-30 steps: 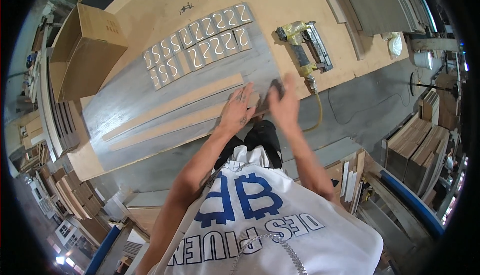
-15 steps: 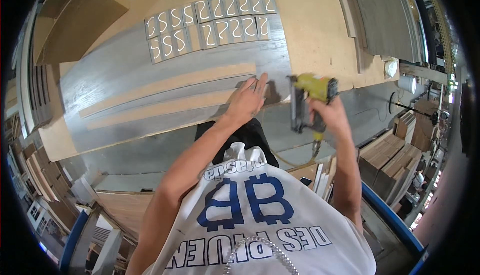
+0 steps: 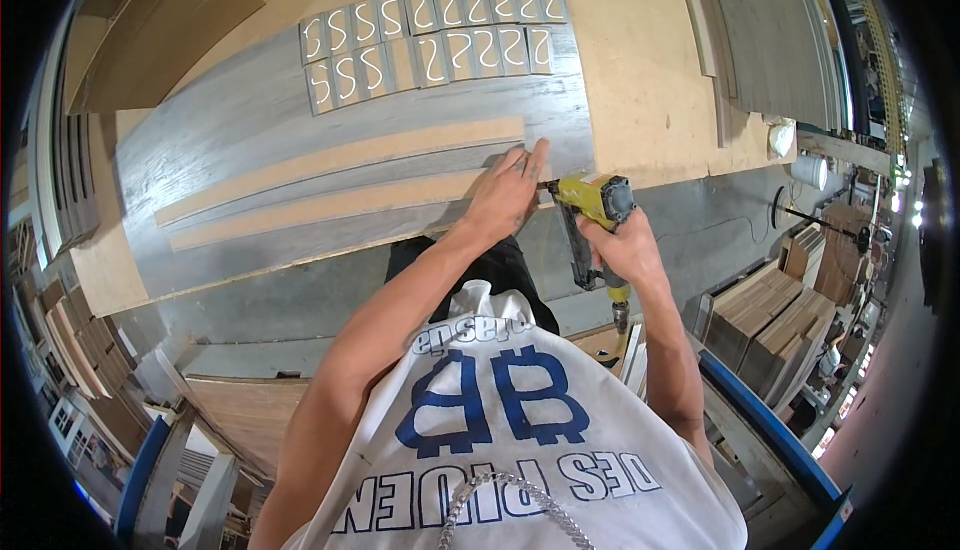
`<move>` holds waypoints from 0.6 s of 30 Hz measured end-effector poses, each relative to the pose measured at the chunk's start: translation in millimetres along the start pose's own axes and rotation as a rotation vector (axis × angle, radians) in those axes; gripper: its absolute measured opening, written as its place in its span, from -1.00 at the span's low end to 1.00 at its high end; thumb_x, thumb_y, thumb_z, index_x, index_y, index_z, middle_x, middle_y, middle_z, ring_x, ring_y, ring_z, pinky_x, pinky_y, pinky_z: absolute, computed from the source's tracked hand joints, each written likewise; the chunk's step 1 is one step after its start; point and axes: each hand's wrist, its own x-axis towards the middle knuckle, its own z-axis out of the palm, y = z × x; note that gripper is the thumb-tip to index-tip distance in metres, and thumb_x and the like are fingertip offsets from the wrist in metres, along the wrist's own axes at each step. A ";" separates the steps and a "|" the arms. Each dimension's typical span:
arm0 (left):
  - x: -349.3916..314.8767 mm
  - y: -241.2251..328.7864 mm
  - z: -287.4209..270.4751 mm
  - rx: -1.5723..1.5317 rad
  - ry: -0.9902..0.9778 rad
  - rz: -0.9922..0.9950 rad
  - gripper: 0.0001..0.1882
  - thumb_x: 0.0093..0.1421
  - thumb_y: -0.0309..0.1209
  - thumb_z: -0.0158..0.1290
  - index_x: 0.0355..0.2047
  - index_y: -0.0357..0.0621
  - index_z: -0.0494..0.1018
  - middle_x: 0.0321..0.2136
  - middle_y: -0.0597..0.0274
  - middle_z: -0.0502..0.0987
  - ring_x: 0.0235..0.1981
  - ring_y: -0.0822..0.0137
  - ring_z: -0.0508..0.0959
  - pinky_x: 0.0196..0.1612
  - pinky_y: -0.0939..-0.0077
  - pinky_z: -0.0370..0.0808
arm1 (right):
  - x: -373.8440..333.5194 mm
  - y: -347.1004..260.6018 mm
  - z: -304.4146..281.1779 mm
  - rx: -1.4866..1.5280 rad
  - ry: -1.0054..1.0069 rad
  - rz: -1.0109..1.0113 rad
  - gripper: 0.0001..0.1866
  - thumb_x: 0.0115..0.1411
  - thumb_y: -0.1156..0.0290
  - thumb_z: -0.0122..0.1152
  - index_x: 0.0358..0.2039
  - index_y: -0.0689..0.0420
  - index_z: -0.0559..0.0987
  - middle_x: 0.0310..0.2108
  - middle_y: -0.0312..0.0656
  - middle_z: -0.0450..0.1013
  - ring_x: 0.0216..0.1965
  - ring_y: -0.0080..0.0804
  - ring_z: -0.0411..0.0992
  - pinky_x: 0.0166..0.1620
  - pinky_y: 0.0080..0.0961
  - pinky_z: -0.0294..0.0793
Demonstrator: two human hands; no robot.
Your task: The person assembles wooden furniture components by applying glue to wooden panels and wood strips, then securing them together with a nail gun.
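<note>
My right hand (image 3: 628, 250) is wrapped around the handle of a yellow and black nail gun (image 3: 592, 196). The gun's nose sits at the right ends of two long tan strips, close to my left fingers; whether it touches the wood I cannot tell. My left hand (image 3: 503, 196) presses down there with fingers stretched out, covering the end of the lower tan strip (image 3: 340, 208). The upper tan strip (image 3: 340, 158) runs alongside it. Both lie on a grey wood-grain panel (image 3: 240, 110). Farther back, two rows of small rectangular pieces (image 3: 450, 7) bear white squiggles of what looks like glue.
The panel rests on a tan worktable (image 3: 640, 80). A cardboard box (image 3: 165, 40) stands at the far left, and grey boards (image 3: 765, 40) are stacked at the far right. Below right, past the table edge, are piles of brown boards (image 3: 765, 300) and a blue rail (image 3: 770, 430).
My right hand has brought the nail gun leftward, up to the strip ends beside my left hand. The left hand stays on the strip. The whole view has shifted slightly.
</note>
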 end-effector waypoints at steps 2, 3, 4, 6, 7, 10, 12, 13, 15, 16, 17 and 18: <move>0.4 1.0 -1.7 -0.018 -0.022 -0.016 -0.04 0.02 -0.60 0.15 0.40 -0.45 -0.07 -0.09 -0.26 0.49 0.10 -0.15 0.39 0.14 0.16 0.42 | 0.0 -1.0 0.7 0.005 0.007 -0.011 -0.67 0.14 0.25 0.31 -0.52 0.32 0.63 -0.78 -0.15 0.44 -0.70 -0.40 0.48 -0.48 -0.36 0.50; 0.3 1.3 -1.7 -0.024 -0.016 -0.016 -0.04 0.02 -0.60 0.15 0.40 -0.45 -0.07 -0.09 -0.26 0.48 0.09 -0.15 0.39 0.14 0.16 0.42 | -0.7 -2.9 2.2 0.007 0.009 -0.012 -0.67 0.14 0.25 0.31 -0.52 0.32 0.63 -0.78 -0.15 0.44 -0.70 -0.40 0.48 -0.48 -0.36 0.50; 0.3 1.7 -1.7 -0.030 -0.010 -0.015 -0.04 0.02 -0.60 0.15 0.40 -0.45 -0.07 -0.10 -0.26 0.48 0.08 -0.15 0.39 0.14 0.16 0.42 | -1.9 -5.9 4.3 0.015 0.025 -0.035 -0.66 0.14 0.24 0.31 -0.53 0.33 0.62 -0.79 -0.14 0.44 -0.70 -0.39 0.48 -0.48 -0.35 0.50; 0.6 0.3 -2.7 -0.062 -0.021 -0.025 -0.04 0.02 -0.60 0.15 0.40 -0.45 -0.08 -0.11 -0.26 0.48 0.07 -0.15 0.39 0.14 0.15 0.42 | -1.0 -7.1 3.4 0.026 0.042 -0.056 -0.65 0.14 0.24 0.31 -0.55 0.33 0.62 -0.79 -0.13 0.43 -0.70 -0.38 0.49 -0.48 -0.35 0.50; 0.8 -0.3 -3.1 -0.096 -0.034 -0.038 -0.03 0.02 -0.60 0.15 0.40 -0.44 -0.09 -0.11 -0.26 0.48 0.07 -0.15 0.40 0.14 0.15 0.42 | 2.7 -6.6 0.4 -0.007 0.008 -0.040 -0.66 0.14 0.25 0.30 -0.54 0.33 0.62 -0.79 -0.12 0.44 -0.70 -0.37 0.49 -0.48 -0.34 0.50; -2.6 -1.4 0.4 -0.098 -0.035 -0.053 -0.03 0.04 -0.56 0.15 0.41 -0.45 -0.10 -0.07 -0.27 0.49 0.10 -0.15 0.39 0.17 0.17 0.40 | 9.7 -7.6 -0.5 -0.005 0.000 -0.041 -0.68 0.14 0.26 0.30 -0.52 0.33 0.61 -0.78 -0.12 0.45 -0.70 -0.35 0.50 -0.47 -0.33 0.50; -1.2 -4.6 3.6 -0.044 -0.037 -0.026 -0.03 0.06 -0.54 0.15 0.41 -0.45 -0.11 0.00 -0.24 0.48 0.12 -0.15 0.38 0.20 0.18 0.38 | 12.2 -9.3 0.5 0.028 0.026 -0.057 -0.68 0.15 0.27 0.29 -0.51 0.33 0.61 -0.77 -0.12 0.45 -0.70 -0.34 0.50 -0.47 -0.32 0.51; 0.0 -6.3 5.1 0.006 -0.038 0.001 -0.03 0.07 -0.51 0.16 0.41 -0.44 -0.13 0.06 -0.22 0.46 0.14 -0.15 0.37 0.23 0.20 0.36 | 13.2 -10.8 0.7 0.044 0.042 -0.055 -0.68 0.15 0.27 0.29 -0.51 0.33 0.61 -0.76 -0.12 0.45 -0.70 -0.35 0.50 -0.47 -0.33 0.50; 0.8 -8.9 12.2 0.021 0.003 0.019 -0.04 0.11 -0.46 0.16 0.43 -0.33 -0.12 0.07 -0.16 0.46 0.12 -0.15 0.38 0.18 0.18 0.41 | 15.0 -11.4 0.9 0.065 0.057 -0.056 -0.68 0.16 0.27 0.28 -0.50 0.33 0.61 -0.76 -0.12 0.46 -0.69 -0.35 0.50 -0.47 -0.33 0.50; 0.4 -10.7 14.6 0.032 0.045 0.037 -0.05 0.15 -0.42 0.16 0.45 -0.22 -0.12 0.08 -0.11 0.45 0.11 -0.15 0.39 0.13 0.17 0.45 | 16.1 -9.7 0.0 0.060 0.043 -0.067 -0.68 0.16 0.27 0.28 -0.50 0.33 0.61 -0.76 -0.12 0.45 -0.69 -0.35 0.50 -0.47 -0.33 0.50; -1.0 -13.2 16.2 0.037 0.045 0.037 -0.05 0.15 -0.42 0.16 0.45 -0.22 -0.12 0.08 -0.11 0.45 0.11 -0.15 0.39 0.13 0.17 0.45 | 16.8 -9.5 -0.1 0.054 0.030 -0.079 -0.68 0.16 0.27 0.28 -0.50 0.33 0.60 -0.77 -0.12 0.45 -0.69 -0.35 0.50 -0.48 -0.33 0.49; -1.2 -11.4 15.1 0.028 0.035 0.033 -0.05 0.16 -0.39 0.17 0.45 -0.21 -0.12 0.08 -0.10 0.45 0.12 -0.15 0.38 0.15 0.16 0.42 | 15.5 -13.3 -0.5 0.058 0.030 -0.079 -0.68 0.16 0.27 0.28 -0.50 0.33 0.60 -0.77 -0.12 0.45 -0.69 -0.35 0.50 -0.48 -0.33 0.49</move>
